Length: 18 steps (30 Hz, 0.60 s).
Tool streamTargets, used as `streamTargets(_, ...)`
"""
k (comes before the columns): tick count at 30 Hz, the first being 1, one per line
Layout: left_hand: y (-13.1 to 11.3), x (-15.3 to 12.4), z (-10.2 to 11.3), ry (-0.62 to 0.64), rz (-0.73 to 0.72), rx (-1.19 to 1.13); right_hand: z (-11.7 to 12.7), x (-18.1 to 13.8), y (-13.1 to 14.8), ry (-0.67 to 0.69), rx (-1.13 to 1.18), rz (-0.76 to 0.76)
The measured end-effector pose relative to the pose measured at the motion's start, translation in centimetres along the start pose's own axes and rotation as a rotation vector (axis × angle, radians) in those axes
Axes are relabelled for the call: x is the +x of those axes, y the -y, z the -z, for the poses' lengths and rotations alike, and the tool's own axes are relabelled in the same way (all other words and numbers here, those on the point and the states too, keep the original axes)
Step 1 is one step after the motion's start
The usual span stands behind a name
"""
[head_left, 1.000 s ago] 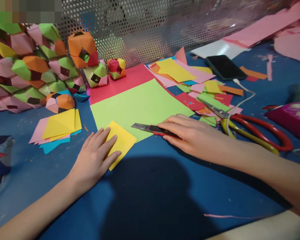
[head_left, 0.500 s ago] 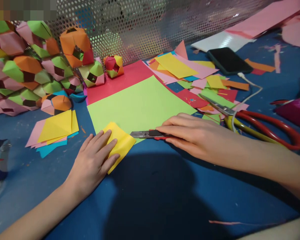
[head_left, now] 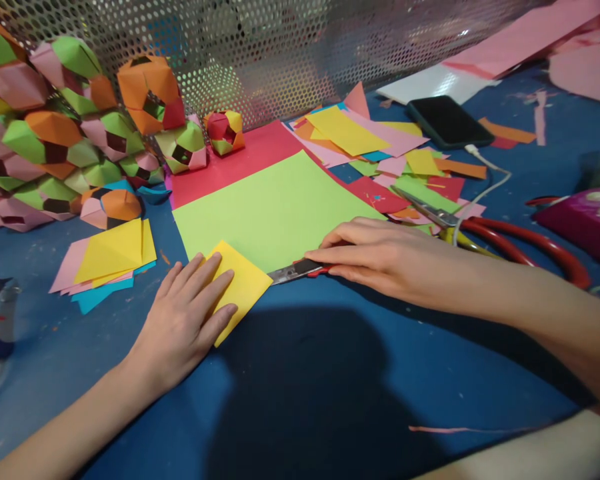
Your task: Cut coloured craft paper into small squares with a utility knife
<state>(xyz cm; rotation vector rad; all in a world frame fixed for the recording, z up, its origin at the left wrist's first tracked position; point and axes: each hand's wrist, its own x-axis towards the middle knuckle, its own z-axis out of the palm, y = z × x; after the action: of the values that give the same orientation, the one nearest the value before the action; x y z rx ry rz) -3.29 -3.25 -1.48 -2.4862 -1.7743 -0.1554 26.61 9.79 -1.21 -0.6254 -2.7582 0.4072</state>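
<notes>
My left hand (head_left: 185, 320) lies flat with fingers spread on a folded yellow paper square (head_left: 243, 287) on the blue table. My right hand (head_left: 375, 257) is closed round a red utility knife (head_left: 297, 270). The knife's metal blade tip touches the yellow square's right corner. Both lie at the near edge of a large light green sheet (head_left: 270, 213), which rests on a red sheet (head_left: 240, 160).
Several folded paper balls (head_left: 70, 133) pile up at the left against a perforated metal screen. A stack of yellow, pink and blue squares (head_left: 107, 257) lies beside them. Coloured scraps, large red-handled scissors (head_left: 510, 243), a black phone (head_left: 447, 120) with cable and a magenta box (head_left: 583, 220) fill the right.
My right hand has slid the knife left and nearer, from lying over the green sheet to its near edge, the blade tip now meeting the yellow square. My left hand stays on the square.
</notes>
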Motion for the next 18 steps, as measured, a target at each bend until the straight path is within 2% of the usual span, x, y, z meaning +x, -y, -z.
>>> streamTargets(5,-0.03,0.63,0.75,0.042,-0.099,0.023,0.21,-0.14,-0.24,0.016,-0.050,0.004)
streamTargets(9,0.19,0.62,0.46,0.079,-0.111,0.002,0.19,-0.22,-0.50,0.004,-0.067,-0.034)
streamTargets(15,0.38,0.15,-0.12,-0.011,-0.018,-0.045,-0.10,0.05,-0.17,-0.047,-0.040,-0.097)
streamTargets(18,0.37,0.02,-0.13,-0.032,-0.031,-0.059,-0.17,0.15,0.17,-0.045,-0.011,-0.078)
